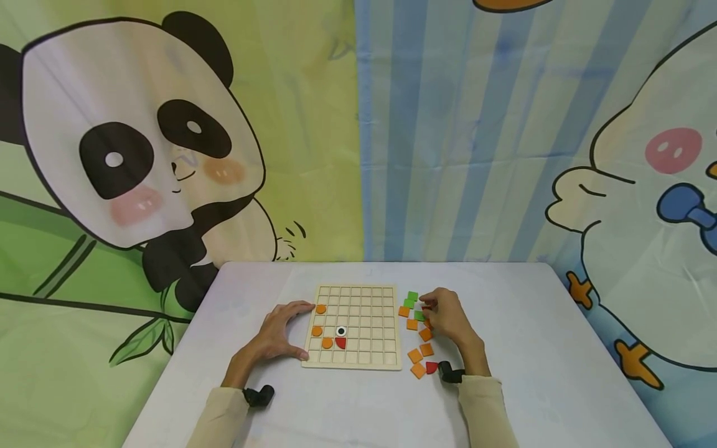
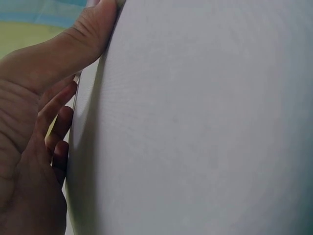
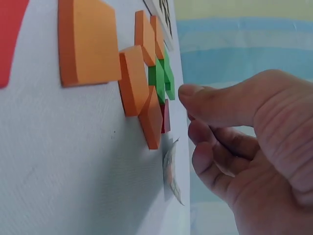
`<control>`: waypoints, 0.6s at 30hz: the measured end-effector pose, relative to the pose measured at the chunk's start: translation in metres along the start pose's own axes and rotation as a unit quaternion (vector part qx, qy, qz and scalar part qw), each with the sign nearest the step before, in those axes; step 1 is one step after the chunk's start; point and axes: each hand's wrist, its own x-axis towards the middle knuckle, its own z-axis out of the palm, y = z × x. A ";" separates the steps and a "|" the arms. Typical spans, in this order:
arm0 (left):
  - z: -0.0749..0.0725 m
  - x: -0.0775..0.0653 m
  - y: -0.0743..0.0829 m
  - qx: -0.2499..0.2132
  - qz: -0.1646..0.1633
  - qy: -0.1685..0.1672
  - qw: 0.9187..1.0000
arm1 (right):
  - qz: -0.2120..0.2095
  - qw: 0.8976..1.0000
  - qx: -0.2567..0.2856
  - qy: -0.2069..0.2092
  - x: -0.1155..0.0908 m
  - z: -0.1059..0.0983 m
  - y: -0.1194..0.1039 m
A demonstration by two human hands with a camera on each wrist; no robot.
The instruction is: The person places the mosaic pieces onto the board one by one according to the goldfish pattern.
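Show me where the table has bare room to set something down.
Bare table lies right of the right hand, and behind the grid board toward the backdrop. Crowded: the strip between the board and the right hand, filled with loose tiles. The left hand rests against the board's left edge.

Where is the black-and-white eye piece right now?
In the head view, the eye piece sits on the wooden grid board, just above the red piece, left of centre.
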 end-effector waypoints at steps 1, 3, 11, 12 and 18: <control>0.000 0.000 0.000 0.001 0.005 0.003 1.000 | 0.002 1.000 0.000 0.005 0.000 0.000 0.001; 0.000 0.000 0.000 0.005 0.012 0.007 1.000 | 0.006 1.000 -0.003 0.009 -0.001 0.001 0.002; -0.004 0.001 0.006 0.005 -0.018 -0.014 1.000 | 0.000 1.000 -0.024 0.007 0.002 0.003 0.009; -0.005 0.001 0.006 0.005 -0.022 -0.016 1.000 | 0.000 1.000 -0.025 0.006 0.003 0.003 0.009; -0.003 0.000 0.004 0.009 -0.009 -0.008 1.000 | 0.011 1.000 -0.027 -0.002 0.003 0.004 0.008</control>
